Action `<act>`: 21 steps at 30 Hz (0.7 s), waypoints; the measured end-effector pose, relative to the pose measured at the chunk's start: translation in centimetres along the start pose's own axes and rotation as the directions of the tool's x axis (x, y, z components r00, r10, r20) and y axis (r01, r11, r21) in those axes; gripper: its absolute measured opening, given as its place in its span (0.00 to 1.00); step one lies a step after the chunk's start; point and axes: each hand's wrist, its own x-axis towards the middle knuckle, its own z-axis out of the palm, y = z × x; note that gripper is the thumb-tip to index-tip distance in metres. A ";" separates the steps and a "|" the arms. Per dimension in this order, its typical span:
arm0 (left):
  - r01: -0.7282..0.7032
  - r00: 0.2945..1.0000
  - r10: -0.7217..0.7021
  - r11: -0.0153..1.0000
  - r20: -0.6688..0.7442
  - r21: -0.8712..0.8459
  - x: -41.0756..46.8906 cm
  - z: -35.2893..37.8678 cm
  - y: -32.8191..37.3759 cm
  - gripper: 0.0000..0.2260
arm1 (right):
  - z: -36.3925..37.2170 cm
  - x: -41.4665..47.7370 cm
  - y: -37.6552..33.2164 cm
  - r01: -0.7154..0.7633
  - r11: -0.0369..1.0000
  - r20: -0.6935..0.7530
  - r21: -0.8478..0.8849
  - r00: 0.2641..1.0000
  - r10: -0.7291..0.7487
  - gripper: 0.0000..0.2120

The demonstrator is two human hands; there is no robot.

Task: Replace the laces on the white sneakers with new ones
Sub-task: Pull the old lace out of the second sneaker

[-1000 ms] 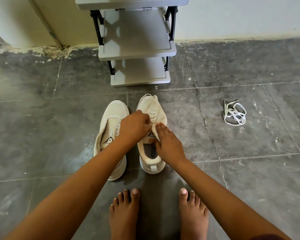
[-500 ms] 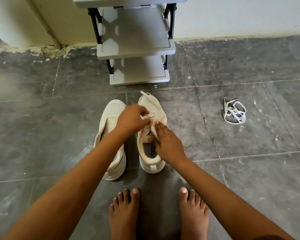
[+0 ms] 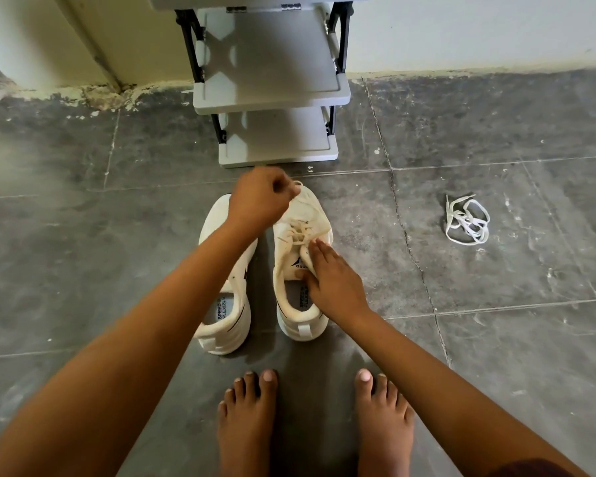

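Two white sneakers stand side by side on the grey floor, toes away from me. The left sneaker [image 3: 225, 315] has its front hidden under my left forearm. The right sneaker [image 3: 298, 304] still carries a cream lace [image 3: 298, 232] in its lower eyelets. My left hand [image 3: 260, 197] is raised over the toe of the right sneaker and pinches the lace, which runs taut down to the eyelets. My right hand [image 3: 331, 280] lies flat on the right sneaker's tongue and side, fingers straight, holding it down. A loose bundle of white laces [image 3: 467, 220] lies on the floor to the right.
A grey plastic shoe rack [image 3: 272, 91] with black brackets stands against the wall just beyond the sneakers. My bare feet [image 3: 317, 418] are planted close behind the heels. A cracked tile joint [image 3: 406, 235] runs between the sneakers and the lace bundle.
My left hand has risen and moved away from me, from the eyelets to above the toe, drawing the lace out of the right sneaker. My right hand has stayed pressed on the shoe.
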 end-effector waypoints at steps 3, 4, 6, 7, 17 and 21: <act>-0.055 0.972 -0.016 0.954 0.236 0.294 -1.2 1.5 -1.4 0.09 | 0.0 -0.1 0.1 0.004 1.000 0.001 -0.002 1.000 -0.004 0.28; -0.087 0.964 -0.012 0.930 0.266 0.357 -1.9 2.3 -2.0 0.11 | 0.1 -0.1 0.2 0.005 1.000 0.001 0.001 1.000 -0.005 0.27; -0.134 0.971 0.027 0.886 0.239 0.444 -2.9 3.6 -2.7 0.11 | 0.1 -0.1 0.2 0.006 1.000 -0.002 0.011 1.000 -0.005 0.27; -0.148 0.976 0.048 0.862 0.213 0.485 -3.1 4.0 -2.7 0.11 | 0.1 -0.1 0.2 0.006 1.000 -0.002 0.014 1.000 -0.006 0.27; -0.002 0.988 0.000 1.000 0.156 0.011 -3.6 3.9 -3.8 0.06 | 0.1 0.0 0.1 -0.006 1.000 -0.005 0.013 1.000 0.006 0.27; 0.199 0.966 -0.077 0.828 0.245 -0.524 -4.4 2.5 -2.1 0.02 | 0.1 0.1 0.0 -0.012 1.000 -0.012 0.010 1.000 0.012 0.27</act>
